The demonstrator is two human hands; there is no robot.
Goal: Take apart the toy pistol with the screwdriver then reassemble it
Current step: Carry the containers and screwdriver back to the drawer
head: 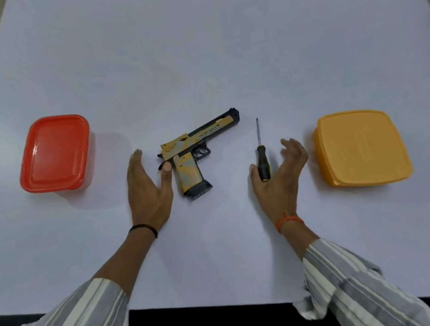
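Note:
A yellow-and-black toy pistol [194,152] lies flat in the middle of the white table, barrel pointing up and right, grip toward me. My left hand [148,193] is open just left of it, with the thumb tip at the rear of the pistol by the grip. A screwdriver [261,152] with a black-and-yellow handle lies to the right, its tip pointing away from me. My right hand [278,178] is open around the handle's lower end, thumb on its left side and fingers curled apart on its right, not gripping it.
A red lidded plastic box [55,154] stands on the left of the table [188,40]. A yellow lidded box [360,146] stands on the right. The table's near edge runs just above my striped sleeves.

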